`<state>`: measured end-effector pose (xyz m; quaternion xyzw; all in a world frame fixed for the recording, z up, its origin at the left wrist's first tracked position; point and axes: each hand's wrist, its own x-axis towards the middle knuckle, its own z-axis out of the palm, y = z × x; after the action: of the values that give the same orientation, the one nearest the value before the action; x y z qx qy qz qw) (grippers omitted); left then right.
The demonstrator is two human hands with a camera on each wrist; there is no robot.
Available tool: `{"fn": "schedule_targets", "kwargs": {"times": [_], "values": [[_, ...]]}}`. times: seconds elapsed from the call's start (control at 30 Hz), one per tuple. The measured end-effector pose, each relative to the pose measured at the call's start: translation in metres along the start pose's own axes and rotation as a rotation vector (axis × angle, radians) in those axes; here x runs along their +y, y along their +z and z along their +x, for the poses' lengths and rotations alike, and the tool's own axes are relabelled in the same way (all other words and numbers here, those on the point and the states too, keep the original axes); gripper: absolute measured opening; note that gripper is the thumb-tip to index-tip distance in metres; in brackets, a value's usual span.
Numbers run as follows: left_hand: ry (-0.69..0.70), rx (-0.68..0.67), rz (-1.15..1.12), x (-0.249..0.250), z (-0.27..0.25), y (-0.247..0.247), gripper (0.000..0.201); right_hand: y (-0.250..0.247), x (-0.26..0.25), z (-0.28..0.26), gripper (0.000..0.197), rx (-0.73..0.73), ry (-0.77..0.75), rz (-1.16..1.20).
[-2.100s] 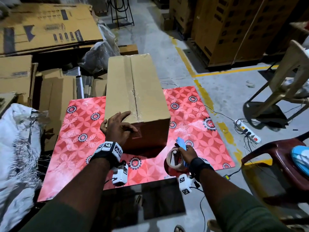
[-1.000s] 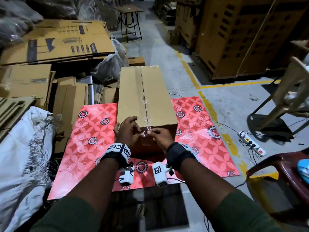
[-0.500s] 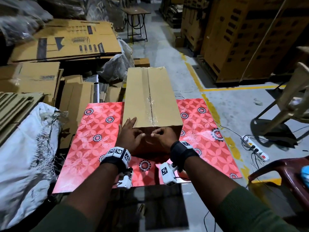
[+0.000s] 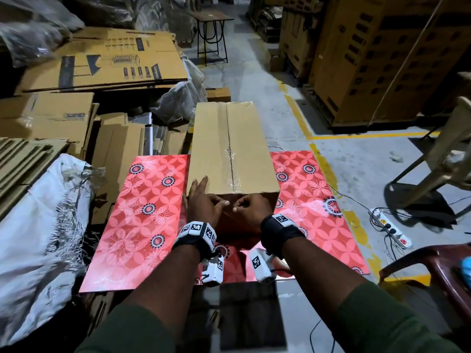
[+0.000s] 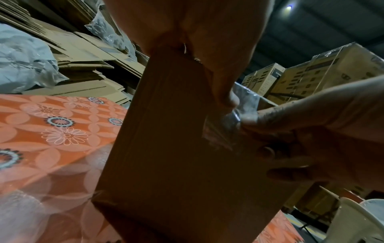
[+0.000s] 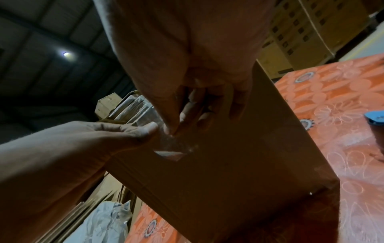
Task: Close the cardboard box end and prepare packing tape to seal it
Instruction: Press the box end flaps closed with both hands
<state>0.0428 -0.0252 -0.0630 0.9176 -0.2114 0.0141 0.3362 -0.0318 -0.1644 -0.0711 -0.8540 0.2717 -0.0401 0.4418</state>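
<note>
A red floral mat [image 4: 142, 215] lies on the concrete floor [image 4: 356, 174]. Flattened cartons [image 4: 102, 62] and a white sack [image 4: 38, 225] lie beyond its left edge. A power strip [image 4: 391, 229] lies right of it, near a maroon plastic chair [image 4: 428, 263].

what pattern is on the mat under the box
Red-pink with pale flower outlines and dark ringed rosettes; the mat shows best in the head view, under the cardboard box.

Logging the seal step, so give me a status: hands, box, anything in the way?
Left hand flat on cardboard box, thumb on clear tape. Right hand pinching tape at near end. Nothing blocking.
</note>
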Motion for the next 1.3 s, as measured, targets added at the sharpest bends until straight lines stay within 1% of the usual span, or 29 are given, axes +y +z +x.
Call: {"fn": "schedule_targets", "kwargs": {"times": [0.07,0.23,0.27,0.33,0.4,0.43,0.47,0.53,0.63,0.73,0.8,0.87,1.03,1.2,1.27,1.3], "values": [[-0.006,0.018,0.014,0.002,-0.001,0.0,0.011,-0.003,-0.003,-0.003,0.002,0.002,-0.027,-0.06],[-0.009,0.036,0.042,0.003,-0.002,0.003,0.014,-0.01,-0.007,-0.008,0.012,-0.024,-0.038,-0.237],[-0.009,0.037,0.058,0.003,-0.002,0.004,0.015,-0.014,-0.009,-0.01,0.018,0.002,-0.054,-0.282],[-0.007,0.045,0.088,0.002,-0.002,0.006,0.017,-0.022,-0.015,-0.013,0.028,0.121,-0.115,-0.354],[0.002,0.055,0.101,0.001,-0.002,0.009,0.018,-0.029,-0.023,-0.011,0.028,0.245,-0.206,-0.382],[0.008,0.059,0.104,0.0,-0.002,0.01,0.018,-0.032,-0.027,-0.008,0.025,0.281,-0.266,-0.389],[0.013,0.061,0.106,-0.001,-0.002,0.01,0.017,-0.033,-0.031,-0.004,0.023,0.287,-0.322,-0.402],[0.031,0.058,0.108,-0.003,-0.003,0.012,0.014,-0.033,-0.034,0.005,0.025,0.224,-0.375,-0.449],[0.059,0.057,0.104,-0.007,-0.003,0.015,0.012,-0.031,-0.032,0.02,0.03,0.126,-0.371,-0.538],[0.08,0.051,0.134,-0.011,-0.005,0.016,0.02,-0.033,-0.027,0.029,0.034,0.085,-0.394,-0.539],[0.131,0.06,0.168,-0.017,-0.007,0.015,0.025,-0.032,-0.023,0.033,0.035,0.08,-0.434,-0.534],[0.162,0.09,0.185,-0.02,-0.008,0.014,0.024,-0.029,-0.019,0.035,0.037,0.104,-0.456,-0.517],[0.163,0.127,0.199,-0.021,-0.006,0.017,0.023,-0.028,-0.015,0.041,0.044,0.1,-0.484,-0.508],[0.147,0.116,0.148,-0.023,-0.003,0.013,0.03,-0.029,-0.018,0.039,0.047,0.043,-0.442,-0.587],[0.166,0.117,0.119,-0.022,-0.004,0.011,0.032,-0.03,-0.018,0.034,0.05,0.049,-0.44,-0.627],[0.174,0.117,0.097,-0.024,-0.003,0.01,0.029,-0.029,-0.018,0.031,0.052,0.068,-0.449,-0.65]]}}
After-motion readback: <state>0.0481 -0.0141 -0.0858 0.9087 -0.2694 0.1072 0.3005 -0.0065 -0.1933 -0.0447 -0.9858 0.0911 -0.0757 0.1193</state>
